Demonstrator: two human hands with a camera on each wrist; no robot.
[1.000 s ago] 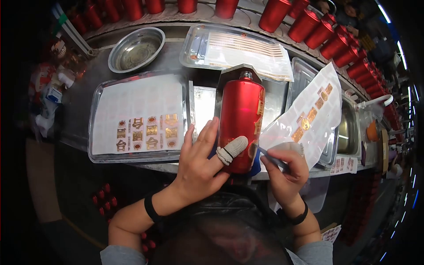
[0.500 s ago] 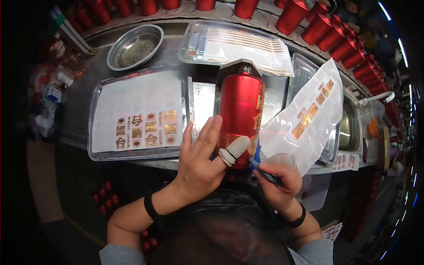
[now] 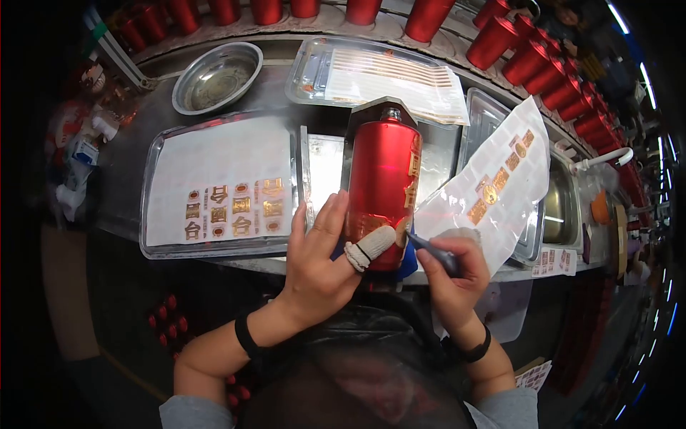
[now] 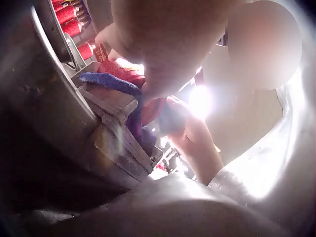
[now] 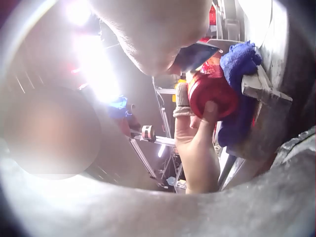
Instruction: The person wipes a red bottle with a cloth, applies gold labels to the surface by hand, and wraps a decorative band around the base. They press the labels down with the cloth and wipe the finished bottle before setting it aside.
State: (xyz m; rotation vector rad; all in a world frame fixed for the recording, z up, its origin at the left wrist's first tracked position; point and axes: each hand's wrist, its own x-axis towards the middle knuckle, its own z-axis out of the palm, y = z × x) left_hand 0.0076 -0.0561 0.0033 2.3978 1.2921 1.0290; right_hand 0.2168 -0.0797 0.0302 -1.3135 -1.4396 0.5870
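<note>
A red bottle point(image 3: 382, 168) with gold characters along its right side lies in a dark holder padded with blue cloth point(image 5: 241, 61). My left hand point(image 3: 314, 254) holds its near end. The index finger wears a fabric finger cover point(image 3: 369, 247) and presses on the bottle beside a round gold sticker point(image 3: 402, 230). In the right wrist view, the left thumb point(image 5: 211, 109) rests against the bottle's base. My right hand point(image 3: 461, 272) pinches a dark grey tool point(image 3: 441, 259) tapering to a narrow tip, held right at the sticker. Its covered fingertip point(image 3: 461, 234) lies over the transfer sheet.
A long transfer sheet point(image 3: 443, 207) with gold motifs lies on the right, partly over a clear tray. A sheet of gold characters point(image 3: 214, 157) fills the left tray point(image 3: 145, 214). Behind are a metal bowl point(image 3: 191, 107), a tray of striped strips point(image 3: 393, 75) and red bottles point(image 3: 493, 46).
The right hand dipped toward me with the tool, then moved back up to the sticker. The left hand keeps its place on the bottle. Red bottles in the back row have shifted along.
</note>
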